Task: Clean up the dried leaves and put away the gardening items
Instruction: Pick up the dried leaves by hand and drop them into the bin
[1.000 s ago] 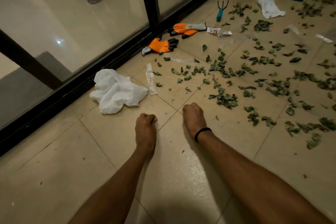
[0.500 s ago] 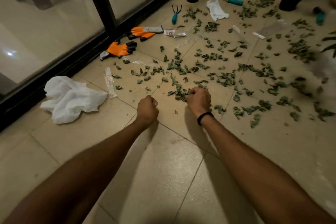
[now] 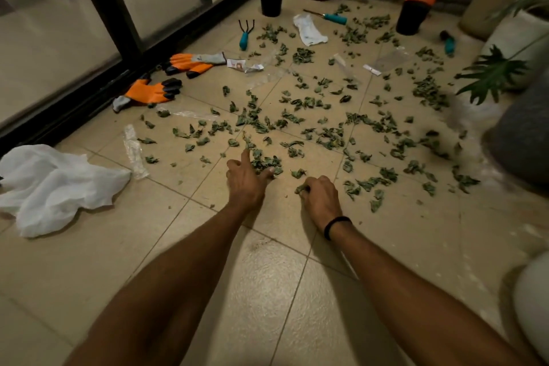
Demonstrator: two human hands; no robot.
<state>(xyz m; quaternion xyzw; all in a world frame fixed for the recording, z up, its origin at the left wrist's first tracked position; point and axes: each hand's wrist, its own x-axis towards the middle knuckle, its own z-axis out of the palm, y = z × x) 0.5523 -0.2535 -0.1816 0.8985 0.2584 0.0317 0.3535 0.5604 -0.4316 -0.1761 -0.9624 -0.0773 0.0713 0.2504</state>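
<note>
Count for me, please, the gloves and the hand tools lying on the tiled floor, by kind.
Orange-and-black rubber gardening gloves: 2
Teal-handled metal hand tools: 3
Total: 5

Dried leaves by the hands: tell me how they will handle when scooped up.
The dried leaves look curled and thin, so they are probably very light and brittle, apt to crumble in a tight grip. They lie loose on the smooth tiled floor, so a push should slide them easily. The right hand holds a small clump, so they likely bunch together.
</note>
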